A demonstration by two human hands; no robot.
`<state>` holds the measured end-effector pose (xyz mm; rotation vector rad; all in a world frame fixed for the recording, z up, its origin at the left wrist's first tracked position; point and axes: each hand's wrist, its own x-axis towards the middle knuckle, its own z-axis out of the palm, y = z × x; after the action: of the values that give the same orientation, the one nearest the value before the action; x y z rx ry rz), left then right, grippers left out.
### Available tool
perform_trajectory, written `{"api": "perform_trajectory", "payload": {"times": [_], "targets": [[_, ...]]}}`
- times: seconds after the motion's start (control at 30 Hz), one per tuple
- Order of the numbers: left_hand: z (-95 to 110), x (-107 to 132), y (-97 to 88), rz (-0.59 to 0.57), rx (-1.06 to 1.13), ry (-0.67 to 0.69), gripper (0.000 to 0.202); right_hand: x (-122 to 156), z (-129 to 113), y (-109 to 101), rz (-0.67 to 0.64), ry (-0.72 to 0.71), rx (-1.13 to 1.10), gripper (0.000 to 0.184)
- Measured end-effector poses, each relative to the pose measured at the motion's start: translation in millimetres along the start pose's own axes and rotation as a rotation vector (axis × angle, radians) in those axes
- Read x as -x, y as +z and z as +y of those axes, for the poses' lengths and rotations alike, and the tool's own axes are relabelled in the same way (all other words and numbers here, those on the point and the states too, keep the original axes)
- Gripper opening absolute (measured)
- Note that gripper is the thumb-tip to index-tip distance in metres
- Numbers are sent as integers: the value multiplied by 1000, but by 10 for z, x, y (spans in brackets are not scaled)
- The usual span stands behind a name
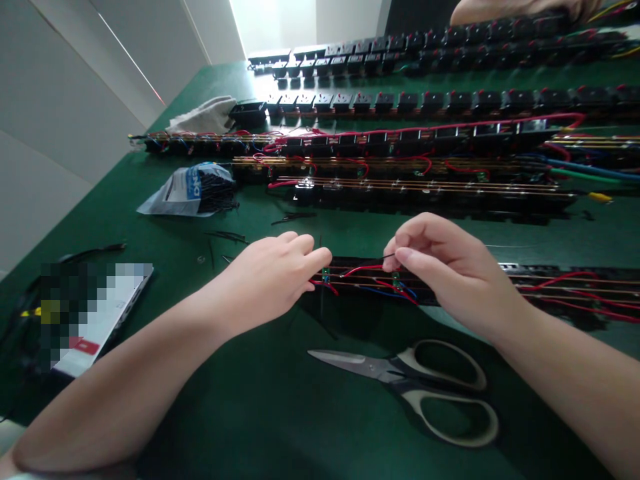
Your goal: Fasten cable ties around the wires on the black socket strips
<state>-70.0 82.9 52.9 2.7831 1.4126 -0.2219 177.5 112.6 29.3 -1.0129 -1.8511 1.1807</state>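
A long black socket strip (370,293) lies before me, with copper-coloured bars, red and blue wires and small green boards. My right hand (445,267) is above it, thumb and index finger pinching a thin black cable tie (389,256). Over the strip's left part is my left hand (273,277), its fingers curled and closed. What those fingers grip, if anything, is hidden. A thin dark strand (321,308) hangs beside them, across the strip. Below my hands rests a pair of scissors (380,368) with dark and pale handles, its blades closed and pointing left.
A plastic bag of black cable ties (173,190) lies left of several similar strips (425,193). Loose ties (227,236) are scattered nearby. A grey cloth (203,115) and a white box (107,320) are on the green table (240,393). Another person's arm (505,10) shows at the back.
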Motion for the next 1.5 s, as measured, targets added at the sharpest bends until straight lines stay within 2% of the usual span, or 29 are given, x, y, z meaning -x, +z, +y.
{"api": "perform_trajectory", "payload": {"times": [0.2,0.4,0.6,0.67,0.73,0.8,0.9,1.0,1.1,1.33,1.4,1.5], "targets": [[-111,97,-75,-109,-29,-110,26,12,5,-13,-11,-11,87,9],[-152,194,-101,-151,-107,-171,28,2,41,3,-31,-18,49,11],[-103,268,-182,-121,-127,-180,31,5,92,42,-66,-8,97,13],[-18,238,-231,-75,-148,-195,21,9,93,48,-67,-13,121,13],[72,176,-252,19,-143,-163,16,10,90,52,-58,-16,134,13],[127,100,-213,107,-93,-85,19,8,86,55,-48,-18,144,12],[113,-9,-44,164,7,-32,25,-4,76,51,-55,-12,167,12],[43,-98,165,191,134,42,32,-22,71,34,-61,22,164,12],[8,-157,293,163,236,83,34,-37,74,17,-37,70,97,12],[28,-181,259,123,312,63,31,-23,29,65,-55,168,-132,11],[37,-177,254,141,345,43,27,-3,4,83,-80,174,-111,12],[58,-172,271,233,447,16,22,15,-19,89,-106,172,-25,14]]}}
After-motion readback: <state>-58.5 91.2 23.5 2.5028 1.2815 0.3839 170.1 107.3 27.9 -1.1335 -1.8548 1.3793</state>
